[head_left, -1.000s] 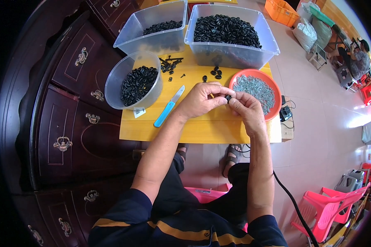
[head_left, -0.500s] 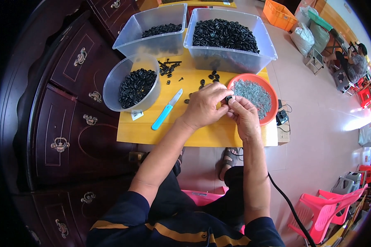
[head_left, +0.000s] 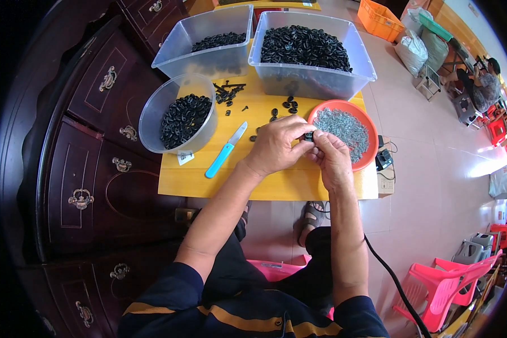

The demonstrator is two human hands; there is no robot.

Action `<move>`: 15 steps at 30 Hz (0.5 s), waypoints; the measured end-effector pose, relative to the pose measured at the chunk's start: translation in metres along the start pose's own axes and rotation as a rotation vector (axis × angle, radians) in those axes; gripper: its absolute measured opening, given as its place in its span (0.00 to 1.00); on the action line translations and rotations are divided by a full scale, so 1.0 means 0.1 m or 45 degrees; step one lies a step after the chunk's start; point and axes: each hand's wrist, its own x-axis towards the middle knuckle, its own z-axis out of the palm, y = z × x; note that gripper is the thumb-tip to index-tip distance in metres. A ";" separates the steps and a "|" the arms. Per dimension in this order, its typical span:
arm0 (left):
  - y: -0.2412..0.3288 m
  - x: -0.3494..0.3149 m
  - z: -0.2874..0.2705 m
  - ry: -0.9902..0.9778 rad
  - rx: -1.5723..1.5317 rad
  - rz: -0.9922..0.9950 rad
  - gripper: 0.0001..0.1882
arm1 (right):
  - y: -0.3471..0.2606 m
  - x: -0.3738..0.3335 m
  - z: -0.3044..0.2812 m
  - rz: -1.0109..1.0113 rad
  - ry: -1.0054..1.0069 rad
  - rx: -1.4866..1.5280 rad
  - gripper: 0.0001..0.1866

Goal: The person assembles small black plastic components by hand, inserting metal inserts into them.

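Note:
Both hands meet over the yellow table, just left of the orange bowl. My left hand (head_left: 276, 145) is closed in a pinch on a small black oval plastic part (head_left: 309, 136). From the right, the thumb and fingers of my right hand (head_left: 333, 155) press against the same part. Whether a screw is also between those fingers is hidden. Beside them, the round orange bowl (head_left: 372, 143) holds many small silver screws (head_left: 343, 128). Several loose black oval parts (head_left: 287, 105) lie beyond my left hand. A knife with a light-blue handle (head_left: 220, 160) rests to its left.
Two clear rectangular bins (head_left: 312, 79) (head_left: 208, 66) at the back hold black parts, as does a round clear tub (head_left: 152, 127) at left. Black screw-like pieces (head_left: 227, 93) lie between. Dark wooden drawers (head_left: 90, 169) flank the yellow table (head_left: 191, 183). A person (head_left: 484, 87) sits far right.
The hands stay together, and the black part has turned slightly between the fingers. The whole view has shifted a little; nothing else has visibly moved.

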 end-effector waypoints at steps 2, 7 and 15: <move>-0.02 -0.01 0.01 0.008 -0.017 -0.028 0.12 | 0.03 0.01 -0.02 -0.016 -0.006 -0.020 0.09; -0.01 0.00 -0.02 -0.030 0.002 -0.026 0.12 | 0.05 0.01 -0.01 -0.078 -0.012 -0.073 0.09; -0.03 0.00 -0.06 -0.063 0.027 -0.002 0.11 | 0.01 -0.08 0.15 -0.135 0.082 -0.100 0.10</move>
